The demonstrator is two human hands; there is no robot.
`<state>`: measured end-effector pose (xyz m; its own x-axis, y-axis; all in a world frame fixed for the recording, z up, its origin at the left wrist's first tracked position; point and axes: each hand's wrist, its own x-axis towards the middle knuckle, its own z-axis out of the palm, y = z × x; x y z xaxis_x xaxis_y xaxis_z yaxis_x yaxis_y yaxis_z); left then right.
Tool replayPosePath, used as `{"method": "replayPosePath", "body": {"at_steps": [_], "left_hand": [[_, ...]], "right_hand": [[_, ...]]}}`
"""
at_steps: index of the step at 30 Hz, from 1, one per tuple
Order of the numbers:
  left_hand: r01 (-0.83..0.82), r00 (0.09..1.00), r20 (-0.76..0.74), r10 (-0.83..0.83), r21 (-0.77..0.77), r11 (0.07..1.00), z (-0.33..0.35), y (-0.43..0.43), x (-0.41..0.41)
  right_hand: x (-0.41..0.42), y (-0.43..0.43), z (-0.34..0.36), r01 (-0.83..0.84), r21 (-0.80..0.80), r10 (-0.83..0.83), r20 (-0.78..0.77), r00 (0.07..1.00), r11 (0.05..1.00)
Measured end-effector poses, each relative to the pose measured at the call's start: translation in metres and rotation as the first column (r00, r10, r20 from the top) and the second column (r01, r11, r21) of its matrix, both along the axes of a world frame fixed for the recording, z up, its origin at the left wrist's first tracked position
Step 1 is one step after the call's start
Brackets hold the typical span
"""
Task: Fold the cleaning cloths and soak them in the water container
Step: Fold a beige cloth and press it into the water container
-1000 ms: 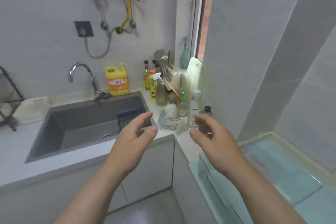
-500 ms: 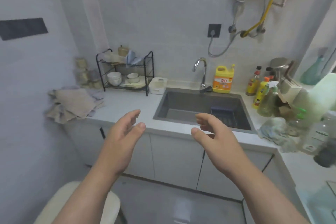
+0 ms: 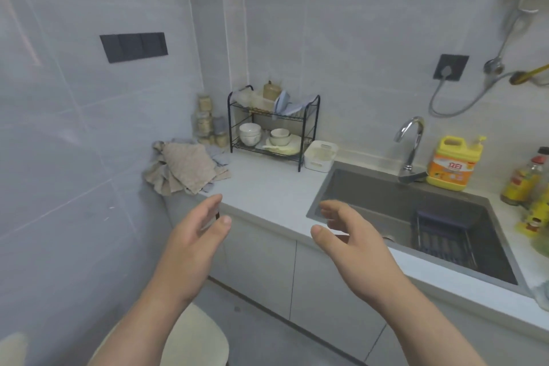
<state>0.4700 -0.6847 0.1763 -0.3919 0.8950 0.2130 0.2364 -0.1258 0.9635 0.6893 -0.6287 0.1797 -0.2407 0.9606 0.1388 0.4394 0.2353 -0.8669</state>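
Observation:
A heap of beige and grey cleaning cloths [image 3: 187, 168] lies crumpled at the left end of the white counter [image 3: 267, 187], against the wall. A small white plastic container [image 3: 320, 155] stands between the dish rack and the sink. My left hand [image 3: 193, 241] hovers in front of the counter edge, below and right of the cloths, fingers relaxed and holding nothing. My right hand [image 3: 350, 244] floats near the sink's front left corner, also relaxed and empty. Neither hand touches anything.
A grey sink [image 3: 416, 217] holds a dark strainer basket [image 3: 442, 235]; a tap [image 3: 411, 142] and yellow detergent jug [image 3: 453, 163] stand behind it. A black two-tier rack [image 3: 271, 128] carries bowls. Jars stand in the corner, bottles at far right. A cream stool [image 3: 193, 339] sits below.
My view has swung left, from the right corner of the counter to the sink and then to the cloth heap. Both hands stay raised, empty, and apart.

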Motion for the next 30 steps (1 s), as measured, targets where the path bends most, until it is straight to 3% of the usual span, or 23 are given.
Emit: {"method": "replayPosePath", "body": {"at_steps": [18,30], "left_hand": [[-0.226,0.973,-0.057,0.225,-0.024,0.974,0.021,0.209,-0.018],[-0.215,0.975,-0.066,0.210,-0.075,0.974,0.005,0.357,-0.127]], "right_hand": [[-0.033,0.249,0.016,-0.203,-0.039,0.201,-0.033,0.979,0.979],[-0.148,0.388,0.000,-0.203,-0.063,0.204,0.020,0.979,0.977]]}}
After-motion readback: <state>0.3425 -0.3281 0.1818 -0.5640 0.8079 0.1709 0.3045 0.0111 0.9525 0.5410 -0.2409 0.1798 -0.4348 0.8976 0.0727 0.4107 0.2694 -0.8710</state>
